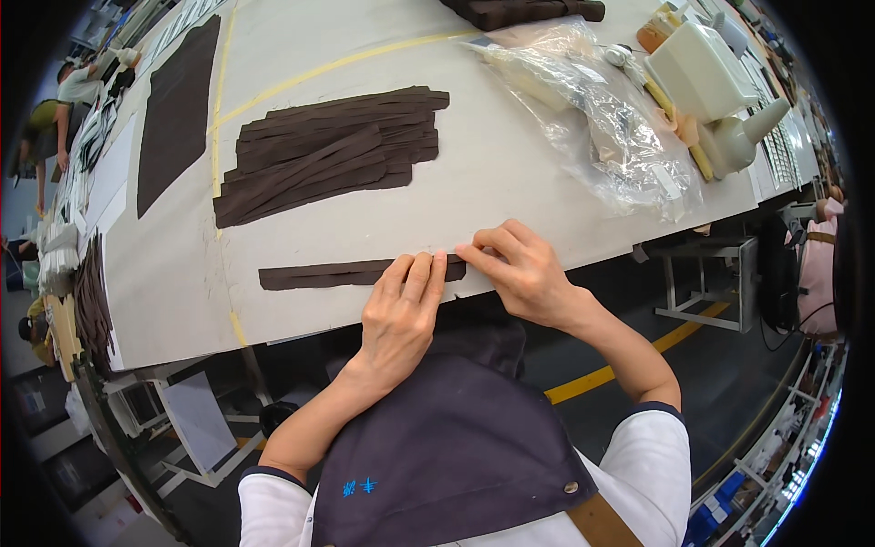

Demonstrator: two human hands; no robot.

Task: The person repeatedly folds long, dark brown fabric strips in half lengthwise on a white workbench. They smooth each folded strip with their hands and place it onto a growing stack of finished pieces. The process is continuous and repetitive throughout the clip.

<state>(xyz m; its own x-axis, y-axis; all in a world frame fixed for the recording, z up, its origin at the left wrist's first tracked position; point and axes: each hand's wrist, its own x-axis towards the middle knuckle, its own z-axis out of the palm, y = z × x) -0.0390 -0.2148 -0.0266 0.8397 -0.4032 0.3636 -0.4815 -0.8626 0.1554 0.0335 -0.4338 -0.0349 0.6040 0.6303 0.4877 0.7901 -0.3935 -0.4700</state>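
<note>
A long dark brown fabric strip (319,275) lies along the near edge of the table, with a lengthwise line that looks like a fold or a second layer. My left hand (399,314) rests on it toward its right end, fingers stretched and pressing down. At that right end, my right hand (524,276) has thumb and forefinger pinched together on the strip's tip. Beyond the hands, a loose pile of similar dark brown strips (337,150) is spread on the table.
A large dark brown sheet (178,114) lies at the far left. On the right are a crumpled clear plastic bag (611,118), a white container (700,71) and a squeeze bottle (743,141). More brown strips (91,292) hang at the left edge. Yellow tape (337,66) crosses the table (510,178).
</note>
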